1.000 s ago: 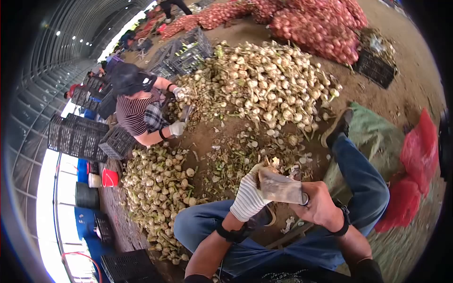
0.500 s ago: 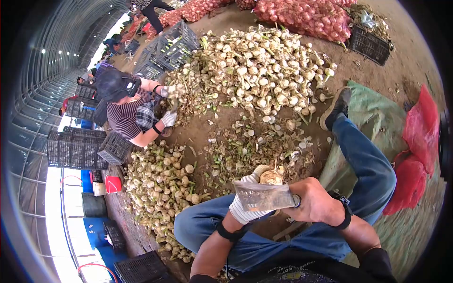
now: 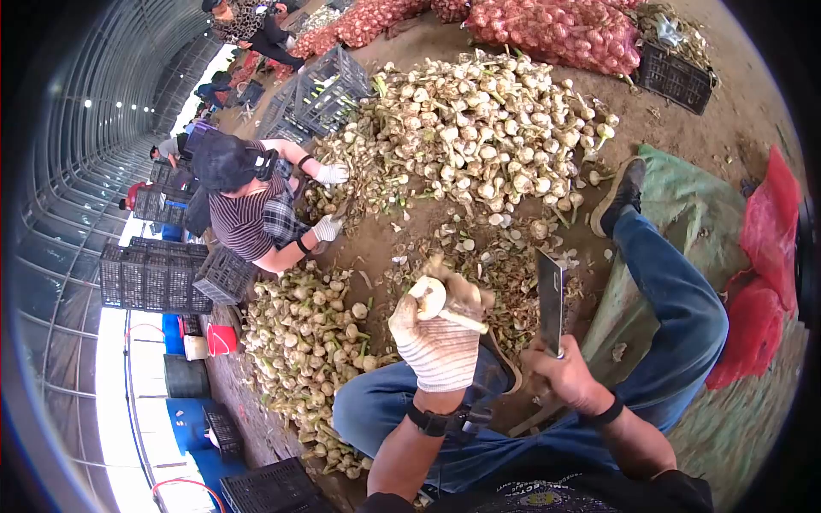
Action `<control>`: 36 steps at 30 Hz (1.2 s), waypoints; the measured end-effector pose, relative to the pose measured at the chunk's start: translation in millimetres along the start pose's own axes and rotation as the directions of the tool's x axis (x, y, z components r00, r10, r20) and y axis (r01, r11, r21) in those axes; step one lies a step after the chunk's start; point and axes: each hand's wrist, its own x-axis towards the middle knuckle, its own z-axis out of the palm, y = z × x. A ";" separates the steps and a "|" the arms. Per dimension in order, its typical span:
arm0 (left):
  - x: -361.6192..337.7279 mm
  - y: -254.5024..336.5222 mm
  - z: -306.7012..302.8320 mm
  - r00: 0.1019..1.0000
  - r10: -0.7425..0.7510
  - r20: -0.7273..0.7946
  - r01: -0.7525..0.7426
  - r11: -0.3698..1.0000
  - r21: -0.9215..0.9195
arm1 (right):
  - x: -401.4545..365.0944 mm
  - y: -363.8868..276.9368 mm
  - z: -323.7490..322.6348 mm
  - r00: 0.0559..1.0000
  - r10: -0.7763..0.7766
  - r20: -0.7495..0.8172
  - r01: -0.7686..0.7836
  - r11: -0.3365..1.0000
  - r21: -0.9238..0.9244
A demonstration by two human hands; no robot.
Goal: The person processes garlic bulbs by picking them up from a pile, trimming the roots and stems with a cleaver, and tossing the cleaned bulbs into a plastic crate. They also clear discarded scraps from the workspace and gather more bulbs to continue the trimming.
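My left hand (image 3: pixel 438 349), in a striped white glove, is closed around a garlic bulb (image 3: pixel 429 295) above my lap. A pale flat face of the bulb is showing, and a short stem points right. Its brownish fingertip area is smeared by motion. To the right, my bare right hand (image 3: pixel 566 374) grips the handle of a cleaver (image 3: pixel 550 301), whose blade stands nearly upright, apart from the bulb. On the ground beyond lie garlic trimmings (image 3: pixel 505 252). One heap of garlic (image 3: pixel 299 342) is by my left knee and a larger garlic pile (image 3: pixel 487 128) lies ahead.
A co-worker (image 3: pixel 244 201) with white gloves sits at the left, by the heaps. Black crates (image 3: pixel 154 275) are stacked behind, near a red bucket (image 3: pixel 222 339). Full red mesh sacks (image 3: pixel 556 34) line the back. Green sheeting (image 3: pixel 684 197) and red netting (image 3: pixel 765 239) lie right.
The cleaver has swung from lying across the bulb to upright, and moved right. My left hand has risen and turned with the garlic bulb. The co-worker's hands have shifted, and the view has turned slightly.
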 end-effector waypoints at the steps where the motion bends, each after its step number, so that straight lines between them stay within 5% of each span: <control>1: -1.6 0.7 5.6 0.996 0.055 -0.067 -0.055 0.998 -0.008 | 0.7 1.3 10.2 0.999 0.006 0.035 -0.009 0.997 0.077; 6: -3.2 11.0 -7.6 0.972 0.146 -0.185 -0.155 0.987 -0.032 | 6.8 4.1 41.7 0.983 0.004 0.184 -0.070 0.932 0.355; 9: -2.9 14.6 -4.5 0.956 0.193 -0.219 -0.206 0.978 -0.036 | 15.7 12.8 50.3 0.965 -0.015 0.263 -0.054 0.966 0.254; 11: -6.5 30.9 1.3 0.972 0.208 -0.107 -0.202 0.977 0.064 | 30.7 36.7 49.8 0.960 0.085 0.267 -0.139 0.972 0.187; 12: -15.5 50.2 21.8 0.951 0.288 -0.117 -0.296 0.953 -0.066 | 37.3 52.9 41.1 0.972 0.152 0.181 -0.178 0.975 0.136; 13: -25.6 82.2 42.2 0.942 0.333 0.049 -0.319 0.930 -0.179 | 46.0 71.5 28.8 0.972 0.220 0.084 -0.227 0.970 0.091; 14: -41.0 127.8 45.3 0.901 0.391 0.185 -0.331 0.898 -0.290 | 55.1 96.0 13.8 0.993 0.102 -0.066 -0.104 0.994 -0.024; 15: -75.8 192.6 21.2 0.779 0.617 -0.110 -0.594 0.671 -0.443 | 67.9 112.7 -7.2 0.988 0.044 -0.145 -0.061 0.992 -0.110; 17: -91.4 229.4 2.0 0.554 0.822 -0.133 -0.830 0.533 -0.166 | 111.1 134.3 -35.9 0.918 -0.061 -0.391 -0.022 0.979 -0.203; 18: -82.6 224.4 -6.5 0.552 0.822 -0.139 -0.834 0.546 -0.077 | 143.8 133.7 -55.0 0.868 -0.119 -0.483 -0.133 0.880 -0.455; 20: -64.9 195.7 -28.7 0.600 0.789 -0.128 -0.785 0.612 0.092 | 206.3 127.9 -85.0 0.732 -0.440 -0.520 -0.109 0.678 -0.727; 21: -50.3 176.1 -18.9 0.667 0.711 -0.224 -0.729 0.684 0.001 | 229.1 113.1 -96.5 0.724 -0.478 -0.498 -0.116 0.627 -0.770; 23: -49.1 172.9 -29.4 0.791 0.592 -0.152 -0.589 0.805 0.073 | 271.0 82.3 -104.4 0.731 -0.532 -0.428 -0.127 0.511 -0.850; 25: -39.7 170.8 -23.5 0.804 0.572 -0.160 -0.563 0.820 0.102 | 308.2 71.6 -109.7 0.751 -0.538 -0.383 -0.133 0.445 -0.885; 27: -29.0 163.0 -17.6 0.809 0.563 -0.167 -0.548 0.826 0.129 | 355.9 87.7 -133.6 0.750 -0.602 -0.274 -0.219 0.165 -0.962; 28: -23.9 156.5 -15.0 0.846 0.510 -0.153 -0.481 0.855 0.192 | 369.0 89.5 -140.1 0.759 -0.596 -0.263 -0.211 0.157 -0.965; 31: -20.0 151.2 -18.5 0.873 0.446 -0.198 -0.385 0.879 0.282 | 381.3 92.1 -150.3 0.833 -0.516 -0.198 -0.136 0.156 -0.978; 34: -7.2 125.5 -5.3 0.868 0.424 -0.260 -0.284 0.852 0.441 | 370.5 99.6 -151.9 0.895 -0.377 -0.240 -0.020 0.502 -0.864; 35: -2.6 110.8 0.5 0.827 0.426 -0.366 -0.232 0.852 0.469 | 327.5 64.7 -118.5 0.917 -0.235 -0.321 -0.046 0.738 -0.673; 36: 2.3 110.3 -17.2 0.935 0.212 -0.284 -0.072 0.899 0.432 | 300.3 49.8 -98.0 0.950 -0.081 -0.301 -0.042 0.923 -0.381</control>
